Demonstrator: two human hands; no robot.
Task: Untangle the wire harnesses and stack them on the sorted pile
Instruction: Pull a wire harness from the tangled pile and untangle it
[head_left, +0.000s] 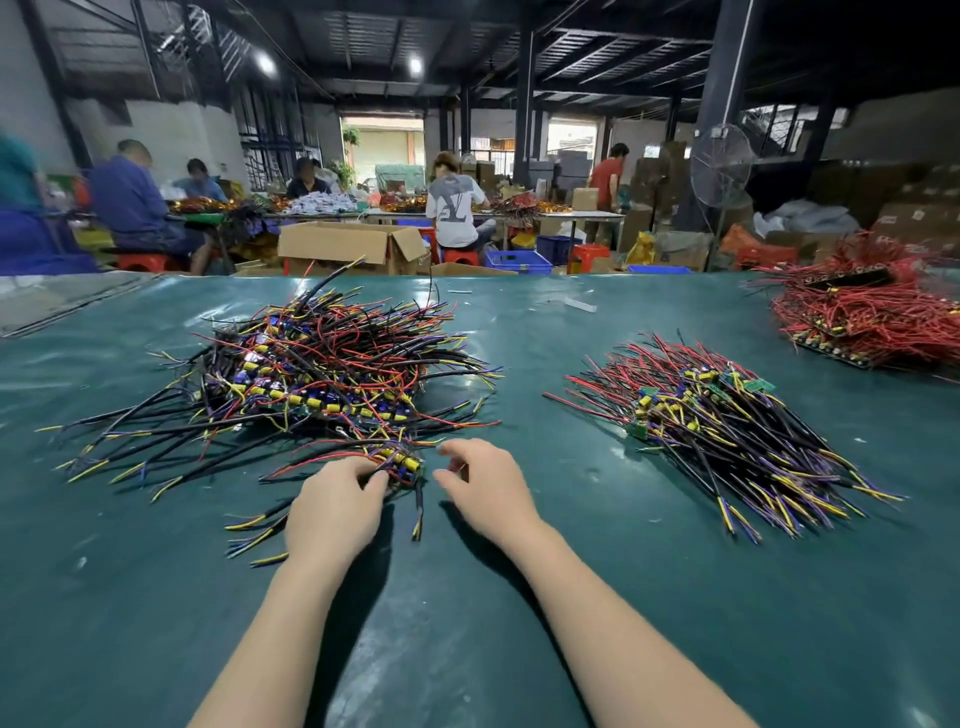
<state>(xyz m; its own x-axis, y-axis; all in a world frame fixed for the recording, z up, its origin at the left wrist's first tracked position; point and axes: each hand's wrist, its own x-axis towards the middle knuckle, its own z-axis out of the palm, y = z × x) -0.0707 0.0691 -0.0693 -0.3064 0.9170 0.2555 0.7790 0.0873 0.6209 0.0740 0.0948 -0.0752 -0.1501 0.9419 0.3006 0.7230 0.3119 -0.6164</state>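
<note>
Harness (404, 462) of black, red and yellow wires pinched by curled left hand (332, 506); right hand (483, 488) fingers loosely apart.

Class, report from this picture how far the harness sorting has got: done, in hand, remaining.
Done: a sorted pile lies aligned on the right. In hand: the left hand grips one harness just in front of the tangled heap; the right hand hovers beside it, apparently empty. Left: that heap looks at least as big as the sorted pile, so probably about half remains.
</note>
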